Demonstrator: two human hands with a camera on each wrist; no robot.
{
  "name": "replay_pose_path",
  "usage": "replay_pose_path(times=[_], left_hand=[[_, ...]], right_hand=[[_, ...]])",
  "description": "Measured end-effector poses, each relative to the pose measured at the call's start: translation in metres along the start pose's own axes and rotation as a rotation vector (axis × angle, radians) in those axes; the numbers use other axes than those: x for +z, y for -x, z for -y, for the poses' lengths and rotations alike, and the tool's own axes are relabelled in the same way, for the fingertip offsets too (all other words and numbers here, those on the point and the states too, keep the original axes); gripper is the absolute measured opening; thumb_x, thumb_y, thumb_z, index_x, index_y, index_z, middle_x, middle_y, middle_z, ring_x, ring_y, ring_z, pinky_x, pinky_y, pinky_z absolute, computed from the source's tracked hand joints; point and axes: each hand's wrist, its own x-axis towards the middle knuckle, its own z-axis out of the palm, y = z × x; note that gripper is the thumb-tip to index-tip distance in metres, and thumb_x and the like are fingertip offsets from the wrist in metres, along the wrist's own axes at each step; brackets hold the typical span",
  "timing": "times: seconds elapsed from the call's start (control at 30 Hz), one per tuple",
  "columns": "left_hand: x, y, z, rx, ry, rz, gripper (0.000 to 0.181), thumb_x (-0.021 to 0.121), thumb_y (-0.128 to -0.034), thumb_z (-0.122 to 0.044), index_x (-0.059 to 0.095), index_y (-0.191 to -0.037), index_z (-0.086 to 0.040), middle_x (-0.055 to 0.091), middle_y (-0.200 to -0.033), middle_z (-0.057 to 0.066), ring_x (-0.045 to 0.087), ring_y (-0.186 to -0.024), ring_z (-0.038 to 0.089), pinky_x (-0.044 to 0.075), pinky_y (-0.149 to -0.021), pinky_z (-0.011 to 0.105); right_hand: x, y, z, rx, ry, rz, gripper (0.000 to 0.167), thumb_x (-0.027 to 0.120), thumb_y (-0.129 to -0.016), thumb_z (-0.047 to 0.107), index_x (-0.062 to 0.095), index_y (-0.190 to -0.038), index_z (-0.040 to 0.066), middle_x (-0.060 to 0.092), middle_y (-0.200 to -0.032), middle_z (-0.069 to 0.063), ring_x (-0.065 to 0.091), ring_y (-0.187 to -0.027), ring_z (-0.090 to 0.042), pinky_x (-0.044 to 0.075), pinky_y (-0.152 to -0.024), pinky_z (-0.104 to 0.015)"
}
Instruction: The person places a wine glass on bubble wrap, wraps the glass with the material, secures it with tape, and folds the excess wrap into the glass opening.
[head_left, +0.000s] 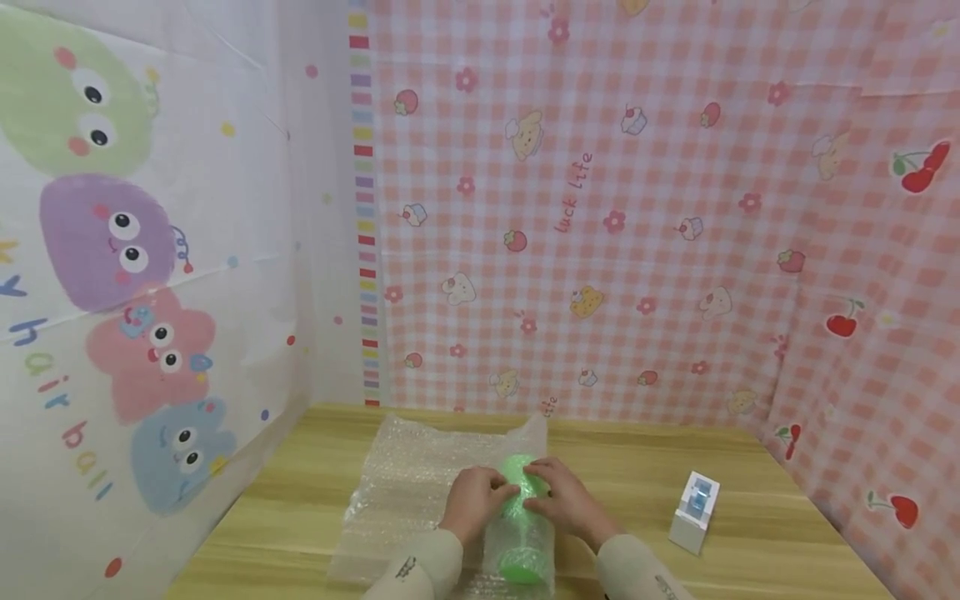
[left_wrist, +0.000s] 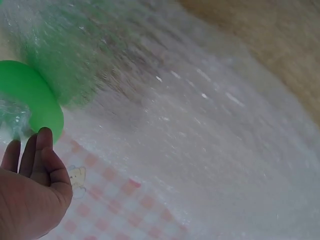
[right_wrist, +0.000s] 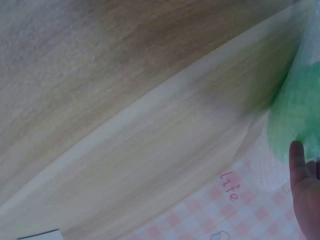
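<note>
A green object lies lengthwise on the table, rolled in clear bubble wrap; its two green ends show, with a paler middle. The wrap spreads out flat to its left. My left hand is at the upper part of the roll, its bent fingers at a gathered bit of clear plastic beside the round green end in the left wrist view. From the other side, my right hand rests on the wrapped roll, thumb and fingers apart. One straight finger presses the wrap in the right wrist view.
A small white box with a blue picture stands on the wooden table to the right. Behind the table hangs a pink checked cloth; a white cloth with cartoon figures covers the left side.
</note>
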Motion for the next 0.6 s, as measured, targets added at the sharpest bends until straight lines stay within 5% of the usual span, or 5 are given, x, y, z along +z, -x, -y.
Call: replay_pose_path(times=[0.17, 0.33, 0.47, 0.6], left_hand=[[-0.001, -0.002, 0.001, -0.036, 0.045, -0.003, 0.019, 0.08, -0.0833, -0.023, 0.076, -0.082, -0.004, 0.07, -0.079, 0.0, 0.06, -0.072, 0.014, 0.053, -0.065, 0.033], [-0.003, -0.002, 0.001, -0.02, 0.042, 0.029, 0.02, 0.079, -0.0848, -0.018, 0.074, -0.082, 0.001, 0.061, -0.079, 0.001, 0.054, -0.075, 0.016, 0.051, -0.066, 0.032], [-0.004, -0.003, 0.0, 0.0, 0.057, 0.071, 0.017, 0.076, -0.0866, -0.014, 0.072, -0.075, -0.001, 0.061, -0.067, -0.002, 0.05, -0.06, 0.01, 0.045, -0.053, 0.024], [-0.004, -0.003, 0.001, -0.046, 0.102, 0.078, 0.015, 0.076, -0.0867, -0.012, 0.072, -0.075, -0.002, 0.062, -0.065, -0.002, 0.051, -0.056, 0.008, 0.045, -0.05, 0.023]], right_hand=[[0.005, 0.001, 0.001, 0.069, 0.008, -0.023, 0.051, 0.077, -0.087, 0.018, 0.059, -0.133, 0.004, 0.039, -0.137, -0.026, 0.042, -0.126, -0.048, 0.044, -0.098, -0.061], [0.006, 0.002, 0.001, 0.054, 0.015, -0.015, 0.056, 0.078, -0.087, 0.023, 0.057, -0.136, 0.006, 0.043, -0.13, -0.02, 0.045, -0.122, -0.041, 0.045, -0.096, -0.059], [0.004, 0.005, 0.005, 0.06, 0.009, 0.035, 0.073, 0.083, -0.082, 0.033, 0.052, -0.142, 0.004, 0.039, -0.134, -0.023, 0.043, -0.121, -0.041, 0.046, -0.094, -0.059], [0.004, 0.008, 0.012, 0.091, 0.044, 0.092, 0.094, 0.085, -0.075, 0.046, 0.043, -0.149, 0.006, 0.032, -0.143, -0.027, 0.037, -0.128, -0.045, 0.044, -0.095, -0.063]])
